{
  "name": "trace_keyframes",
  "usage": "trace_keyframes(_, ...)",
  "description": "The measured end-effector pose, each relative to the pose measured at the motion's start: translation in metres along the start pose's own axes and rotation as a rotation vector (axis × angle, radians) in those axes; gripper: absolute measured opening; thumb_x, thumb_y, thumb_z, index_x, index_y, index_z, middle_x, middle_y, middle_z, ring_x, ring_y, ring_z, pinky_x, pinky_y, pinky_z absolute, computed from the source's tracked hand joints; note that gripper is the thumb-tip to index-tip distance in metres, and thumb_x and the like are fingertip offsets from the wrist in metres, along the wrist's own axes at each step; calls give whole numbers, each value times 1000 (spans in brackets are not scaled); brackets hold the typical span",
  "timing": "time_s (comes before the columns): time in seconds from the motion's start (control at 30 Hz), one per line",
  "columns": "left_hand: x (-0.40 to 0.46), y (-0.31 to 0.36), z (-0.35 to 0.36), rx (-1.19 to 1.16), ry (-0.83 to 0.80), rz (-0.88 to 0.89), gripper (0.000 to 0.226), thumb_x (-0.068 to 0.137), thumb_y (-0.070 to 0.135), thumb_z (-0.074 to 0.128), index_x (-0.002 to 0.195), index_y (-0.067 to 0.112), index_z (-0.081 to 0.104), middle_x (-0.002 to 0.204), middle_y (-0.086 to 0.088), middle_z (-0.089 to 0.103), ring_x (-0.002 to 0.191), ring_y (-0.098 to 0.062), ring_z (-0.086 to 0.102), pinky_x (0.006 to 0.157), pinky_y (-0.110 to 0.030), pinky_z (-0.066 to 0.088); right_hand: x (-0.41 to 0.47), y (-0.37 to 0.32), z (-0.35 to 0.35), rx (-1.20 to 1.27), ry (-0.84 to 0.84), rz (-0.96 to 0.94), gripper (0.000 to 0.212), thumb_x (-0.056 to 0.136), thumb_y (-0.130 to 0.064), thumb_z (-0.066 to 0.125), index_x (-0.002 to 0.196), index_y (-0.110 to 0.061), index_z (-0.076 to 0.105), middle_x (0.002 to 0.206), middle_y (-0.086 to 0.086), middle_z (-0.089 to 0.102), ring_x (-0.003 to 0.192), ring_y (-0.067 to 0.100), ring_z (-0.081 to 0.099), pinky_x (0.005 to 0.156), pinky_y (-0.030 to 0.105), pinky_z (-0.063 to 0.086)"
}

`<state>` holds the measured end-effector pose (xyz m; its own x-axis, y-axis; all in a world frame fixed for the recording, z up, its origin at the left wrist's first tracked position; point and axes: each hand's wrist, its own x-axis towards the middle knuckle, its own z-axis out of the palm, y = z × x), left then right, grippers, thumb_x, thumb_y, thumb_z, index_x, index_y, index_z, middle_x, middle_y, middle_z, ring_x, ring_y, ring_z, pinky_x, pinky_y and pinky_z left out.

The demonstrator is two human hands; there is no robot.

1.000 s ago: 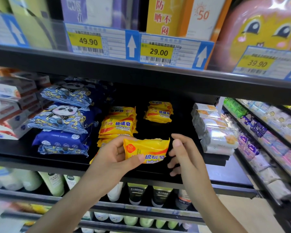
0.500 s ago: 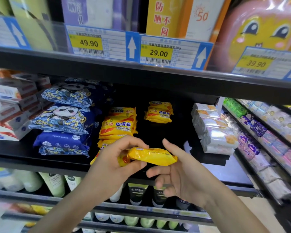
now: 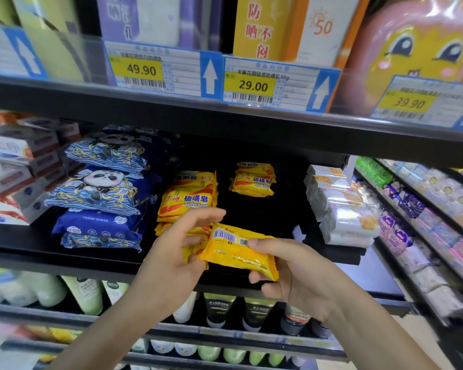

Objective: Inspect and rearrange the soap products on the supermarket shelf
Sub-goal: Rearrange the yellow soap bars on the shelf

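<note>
Midway through the inspecting, by the look of it, with the rearranging mostly still to come. Held in front of the shelf (image 3: 64, 236), between both hands: one yellow soap packet (image 3: 238, 252), turned back side up so that the barcode and small square code face the camera. Right hand (image 3: 294, 273) wrapped round the packet's right end, thumb across the top, fingers curled underneath. Left hand (image 3: 177, 252) at the packet's left end, fingers bent and spread above it; contact with the wrapper likely, though whether as a true pinch or only a steadying touch cannot be told, since the thumb is hidden.

Behind the hands, a leaning stack of yellow soap (image 3: 187, 201), printed faces forward, looking loose and uneven. Further back and to the right, a smaller yellow pile (image 3: 253, 181), well apart from the front stack, with bare black shelf between. Judged from that: the held packet not yet put back, the gap not yet filled, the front stack not yet squared.

To the left, blue panda packs (image 3: 99, 188) piled up and white boxes (image 3: 16, 166) stacked beyond them; to the right, pale wrapped bars (image 3: 342, 209) in a row. No sign in view of any of these being handled.

Left to do, most likely: finish reading the back, set the packet down face forward, tidy the yellow stacks.
</note>
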<state>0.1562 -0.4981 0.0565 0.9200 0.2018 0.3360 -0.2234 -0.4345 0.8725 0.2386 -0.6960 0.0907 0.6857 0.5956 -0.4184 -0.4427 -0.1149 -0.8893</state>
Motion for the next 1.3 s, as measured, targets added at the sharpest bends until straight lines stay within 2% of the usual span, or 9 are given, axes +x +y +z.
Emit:
trace_keyframes(0.13,1,2,-1,10,-23,3,100,75,-31,43,125,54,57,135,20,58,135,-3,49,107,-33,47,-1,-2,-1,-15,16,-31,25,91,-23,73,113,-10,75,92,9,74,67,16,65,49,22,53)
trace_keyframes(0.27,-3,5,-4,1,-104,-10,103,77,-27,48,135,59,48,144,25,52,140,1,42,112,-33,41,-1,-2,-1,-59,50,-71,25,90,-21,74,112,-9,74,90,10,75,70,17,67,49,22,53)
trace_keyframes(0.37,-6,4,-6,-45,-111,-32,89,76,-5,55,137,58,48,145,24,51,140,-1,43,112,-36,41,-2,-1,-3,-101,68,-99,25,89,-20,76,111,-9,73,90,9,75,74,17,68,52,23,54)
trace_keyframes(0.6,-3,0,-5,-166,-17,-103,42,94,23,70,118,58,62,125,21,66,121,-1,60,91,-25,53,-4,1,-4,-114,80,-194,21,88,-15,76,109,-13,73,93,7,75,76,18,69,57,24,55)
trace_keyframes(0.8,2,-1,-4,-251,12,-257,22,95,43,66,116,42,70,115,13,73,110,-6,69,88,-34,57,-7,5,-2,-214,173,-378,28,86,-9,78,111,-23,73,102,-1,77,94,18,75,70,30,61)
trace_keyframes(0.9,6,0,-3,-365,-16,-383,26,86,53,64,105,40,76,108,1,76,97,-19,74,84,-40,59,-6,7,2,-261,188,-502,32,84,-5,79,108,-26,74,102,-3,76,91,16,73,69,29,60)
trace_keyframes(1.0,11,4,1,-476,25,-513,45,81,60,72,103,21,75,94,-6,78,83,-30,76,74,-43,60,-5,12,3,-363,200,-619,36,84,-4,81,104,-33,75,102,-3,75,87,15,68,72,28,56)
trace_keyframes(1.13,15,7,3,-526,1,-635,68,68,65,59,109,13,71,93,-14,78,78,-33,77,62,-39,60,-5,19,7,-434,213,-721,38,84,-3,81,102,-36,75,101,-6,75,95,16,68,78,25,56)
trace_keyframes(1.3,13,15,1,-598,-105,-659,65,76,63,56,116,15,73,100,-19,77,80,-33,75,62,-36,61,-3,28,8,-541,244,-842,45,82,0,80,108,-35,73,114,-11,72,112,17,65,87,28,55)
